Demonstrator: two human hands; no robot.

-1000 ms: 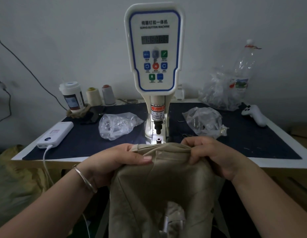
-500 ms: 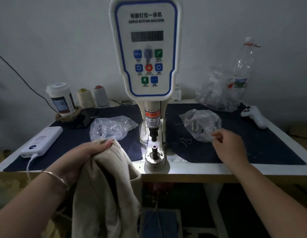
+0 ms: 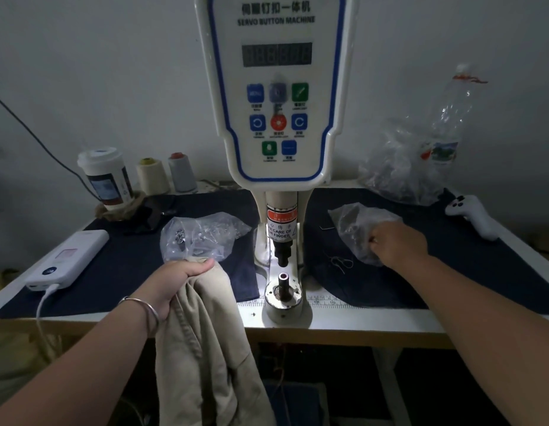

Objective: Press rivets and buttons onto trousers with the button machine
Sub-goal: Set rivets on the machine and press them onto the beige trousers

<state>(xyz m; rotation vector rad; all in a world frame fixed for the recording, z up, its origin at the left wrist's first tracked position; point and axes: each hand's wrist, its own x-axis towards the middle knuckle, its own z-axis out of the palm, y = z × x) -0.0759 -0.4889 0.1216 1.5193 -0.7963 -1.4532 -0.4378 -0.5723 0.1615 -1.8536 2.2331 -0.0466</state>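
Item: trousers [image 3: 205, 333], drawn off the die [image 3: 283, 279] since a second ago and now hanging left of the machine [image 3: 279, 118], bunched in the left hand [image 3: 175, 281]; right hand [image 3: 396, 242] has reached into the bag [image 3: 356, 229], fingers hidden, grasp untellable—likely fetching a rivet.

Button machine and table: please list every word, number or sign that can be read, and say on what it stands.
"SERVO BUTTON MACHINE", with a Chinese line above it: on the machine's control panel.
"CARE OF", "FINGER", partly cut off, under a red band that seems to say "WARNING": on the warning sticker.
"18", "19": on the ruler strip at the table edge.
Too small or blurred: button captions, digital display, cup label, bottle label, power bank.
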